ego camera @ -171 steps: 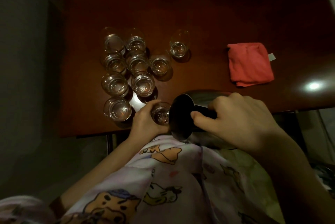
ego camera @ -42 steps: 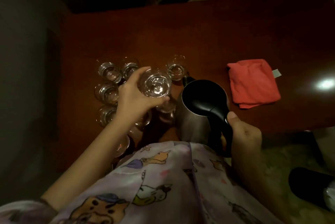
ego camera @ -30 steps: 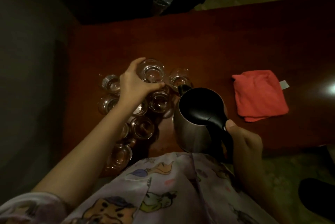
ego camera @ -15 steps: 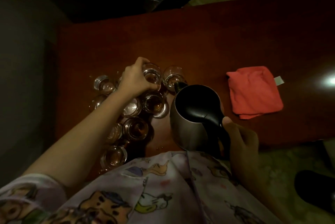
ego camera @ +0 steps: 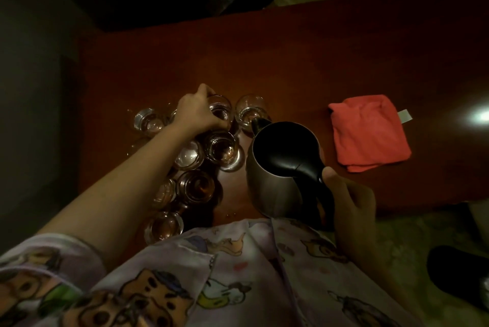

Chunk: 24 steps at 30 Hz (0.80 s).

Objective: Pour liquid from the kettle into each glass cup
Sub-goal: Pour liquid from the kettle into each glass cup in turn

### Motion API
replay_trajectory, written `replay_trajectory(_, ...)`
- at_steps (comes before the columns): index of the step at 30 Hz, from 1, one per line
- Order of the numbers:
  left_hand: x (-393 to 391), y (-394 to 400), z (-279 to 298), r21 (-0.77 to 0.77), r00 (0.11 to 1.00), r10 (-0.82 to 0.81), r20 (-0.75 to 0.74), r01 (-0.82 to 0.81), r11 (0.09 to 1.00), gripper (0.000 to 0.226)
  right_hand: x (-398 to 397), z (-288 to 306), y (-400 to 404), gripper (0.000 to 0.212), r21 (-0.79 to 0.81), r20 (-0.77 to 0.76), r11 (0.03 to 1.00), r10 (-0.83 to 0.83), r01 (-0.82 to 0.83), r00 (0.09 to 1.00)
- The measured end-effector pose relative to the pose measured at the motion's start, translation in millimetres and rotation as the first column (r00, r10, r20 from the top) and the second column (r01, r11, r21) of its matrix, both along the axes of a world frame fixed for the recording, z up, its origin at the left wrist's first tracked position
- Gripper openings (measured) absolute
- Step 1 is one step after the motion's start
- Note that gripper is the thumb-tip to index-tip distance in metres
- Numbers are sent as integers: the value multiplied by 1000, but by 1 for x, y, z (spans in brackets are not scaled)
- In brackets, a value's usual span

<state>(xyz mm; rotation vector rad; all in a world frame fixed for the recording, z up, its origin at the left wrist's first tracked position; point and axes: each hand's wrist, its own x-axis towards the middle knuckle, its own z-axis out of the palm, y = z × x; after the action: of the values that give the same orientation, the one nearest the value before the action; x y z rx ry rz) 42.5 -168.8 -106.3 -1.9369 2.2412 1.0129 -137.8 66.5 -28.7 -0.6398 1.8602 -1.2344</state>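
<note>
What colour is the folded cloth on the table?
The cloth is coral red, seen in the head view.

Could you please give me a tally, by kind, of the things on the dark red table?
Clear glass cups: 8 plainly in view; others may be hidden under the arm
Steel kettle with a black handle: 1
Folded red cloth: 1
Total: 10 in view
</note>
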Motion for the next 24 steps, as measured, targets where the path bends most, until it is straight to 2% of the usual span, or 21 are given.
replay_trajectory(4, 0, 4, -4, 1, 999, 15, 32, -15, 1000, 89, 0, -1, 0, 62, 4, -13, 1000, 7, -7, 1000)
replay_trajectory(7, 2, 4, -3, -21, 998, -31, 56, 33, 999, 87, 1, -2, 0, 64, 7, -13, 1000, 8, -8, 1000)
replay_trajectory(12, -1, 2, 5, -31, 991, -104, 85, 107, 994, 84, 2, 1, -2, 54, 2, -58, 1000, 26, -26, 998)
replay_trajectory(18, -9, 8, 7, -105, 972, -231, -48, 226, 969, 92, 0, 6, 0, 50, 19, -101, 999, 28, -26, 994)
replay_trajectory(21, -21, 11, 4, -94, 950, -312, -5, 310, 946, 91, 0, 7, 1, 52, 18, -109, 1000, 27, -25, 994)
replay_trajectory(24, -32, 12, 2, -55, 944, -326, 52, 329, 943, 94, 1, 8, 3, 54, 26, -143, 999, 39, -35, 989)
